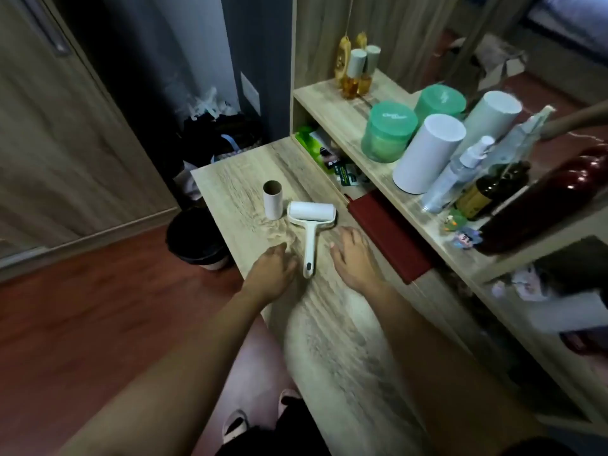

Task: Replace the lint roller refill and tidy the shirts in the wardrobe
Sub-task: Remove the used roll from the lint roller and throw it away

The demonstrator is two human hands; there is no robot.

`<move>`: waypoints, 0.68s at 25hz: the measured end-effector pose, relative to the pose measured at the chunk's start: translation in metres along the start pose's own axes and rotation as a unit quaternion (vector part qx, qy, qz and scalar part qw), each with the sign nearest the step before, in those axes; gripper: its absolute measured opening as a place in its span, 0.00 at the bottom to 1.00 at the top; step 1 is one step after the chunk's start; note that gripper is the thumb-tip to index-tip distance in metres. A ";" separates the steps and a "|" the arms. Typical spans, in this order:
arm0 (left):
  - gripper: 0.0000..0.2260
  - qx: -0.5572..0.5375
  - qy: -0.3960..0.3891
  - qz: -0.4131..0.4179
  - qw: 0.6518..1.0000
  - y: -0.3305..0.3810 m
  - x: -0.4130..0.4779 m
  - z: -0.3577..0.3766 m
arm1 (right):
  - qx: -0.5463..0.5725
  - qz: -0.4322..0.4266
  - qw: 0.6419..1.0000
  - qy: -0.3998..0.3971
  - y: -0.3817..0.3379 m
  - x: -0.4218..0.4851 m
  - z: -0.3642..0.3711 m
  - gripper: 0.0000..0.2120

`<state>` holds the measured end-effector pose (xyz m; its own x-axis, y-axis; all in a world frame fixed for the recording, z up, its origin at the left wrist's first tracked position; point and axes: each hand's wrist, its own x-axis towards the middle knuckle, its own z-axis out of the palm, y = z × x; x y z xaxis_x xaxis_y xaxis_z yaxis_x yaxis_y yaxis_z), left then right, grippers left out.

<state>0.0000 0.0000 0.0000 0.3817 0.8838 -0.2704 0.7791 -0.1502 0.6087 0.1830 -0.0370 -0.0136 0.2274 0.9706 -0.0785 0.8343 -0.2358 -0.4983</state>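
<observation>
While both hands — left hand (pixel 274 268) and right hand (pixel 353 256) — rest flat, each grip spread and empty, the white plastic lint roller (pixel 311 227) lies between them on the pale wood-grain bench (pixel 332 330), seemingly refilled, its bare cardboard tube (pixel 273 199) upright just beside.

Both bare forearms are stretched forward from the bottom of the frame toward its centre, where the left hand (pixel 273 269) is laid palm down with fingers loosely curled and nothing held, and the right hand (pixel 353 256) is spread flat just right of centre, likewise empty.
</observation>
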 end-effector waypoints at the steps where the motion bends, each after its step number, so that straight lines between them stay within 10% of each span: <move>1: 0.18 -0.017 0.005 0.000 1.000 0.003 0.007 0.008 | 0.011 -0.005 1.000 0.000 0.004 0.015 0.003 0.23; 17: 0.13 -0.075 -0.011 -0.002 0.997 -0.004 0.045 0.052 | 0.200 0.122 0.972 -0.023 0.015 0.090 0.025 0.21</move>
<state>0.0394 0.0172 -0.0532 0.3900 0.8744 -0.2888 0.6980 -0.0761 0.7121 0.2036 0.0481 -0.0494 0.3635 0.8911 -0.2715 0.4934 -0.4314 -0.7553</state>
